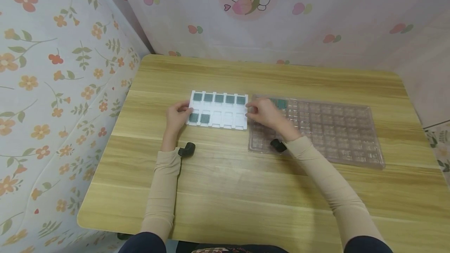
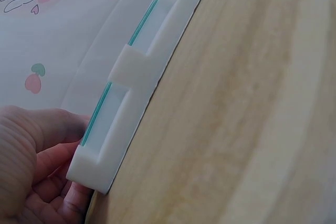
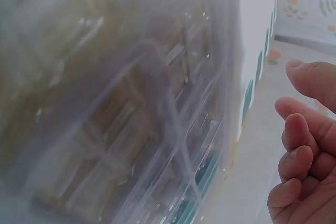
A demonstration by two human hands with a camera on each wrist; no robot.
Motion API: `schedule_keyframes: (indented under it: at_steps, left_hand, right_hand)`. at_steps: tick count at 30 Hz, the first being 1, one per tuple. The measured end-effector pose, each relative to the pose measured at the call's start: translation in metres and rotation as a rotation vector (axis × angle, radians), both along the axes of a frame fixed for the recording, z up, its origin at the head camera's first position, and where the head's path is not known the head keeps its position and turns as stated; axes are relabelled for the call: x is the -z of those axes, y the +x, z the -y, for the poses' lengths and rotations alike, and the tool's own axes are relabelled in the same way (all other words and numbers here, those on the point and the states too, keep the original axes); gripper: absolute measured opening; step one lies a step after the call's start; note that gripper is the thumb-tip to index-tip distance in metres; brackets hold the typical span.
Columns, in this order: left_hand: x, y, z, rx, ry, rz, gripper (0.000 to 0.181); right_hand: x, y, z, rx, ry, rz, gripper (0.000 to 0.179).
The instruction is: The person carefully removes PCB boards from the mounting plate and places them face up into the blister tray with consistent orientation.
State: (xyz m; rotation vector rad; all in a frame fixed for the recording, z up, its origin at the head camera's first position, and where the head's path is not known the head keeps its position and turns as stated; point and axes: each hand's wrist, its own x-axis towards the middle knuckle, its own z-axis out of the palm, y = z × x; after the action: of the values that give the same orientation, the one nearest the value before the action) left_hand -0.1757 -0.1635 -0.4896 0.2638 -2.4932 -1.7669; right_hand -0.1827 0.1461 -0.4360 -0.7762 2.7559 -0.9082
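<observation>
A white tray [image 1: 225,107] lies on the table with green square chips in its pockets: a filled far row [image 1: 219,98] and two chips [image 1: 205,118] at the left of the near row. My left hand [image 1: 175,116] pinches the tray's left end, thumb at the edge; the left wrist view shows the fingers [image 2: 52,187] curled at its corner. My right hand [image 1: 265,112] is beside the tray's right end, over the clear plastic tray [image 1: 337,128]. In the right wrist view its thumb [image 3: 312,77] and index finger stand apart with nothing between them.
The clear tray has many pockets, with green chips [image 1: 281,103] at its far left corner, partly behind my right hand. A wooden table [image 1: 225,190] carries both trays. Black wrist mounts [image 1: 187,150] sit at each sleeve end. Patterned curtains [image 1: 218,38] hang behind and at the left.
</observation>
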Motion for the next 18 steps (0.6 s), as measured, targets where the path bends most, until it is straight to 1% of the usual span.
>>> schedule_keyframes:
  at_steps: [5, 8, 18]
  left_hand:
    - [0.000, 0.000, 0.001, 0.005, 0.001, 0.000, 0.031]
    - [0.000, 0.001, 0.001, 0.005, 0.009, -0.003, 0.031]
    - [0.000, 0.000, 0.001, 0.004, 0.008, -0.011, 0.031]
  right_hand:
    - [0.000, 0.002, 0.006, -0.004, -0.003, -0.014, 0.028]
    - [0.000, 0.004, 0.009, -0.001, 0.001, -0.005, 0.028]
    - [0.000, 0.004, 0.015, -0.023, 0.007, -0.017, 0.027]
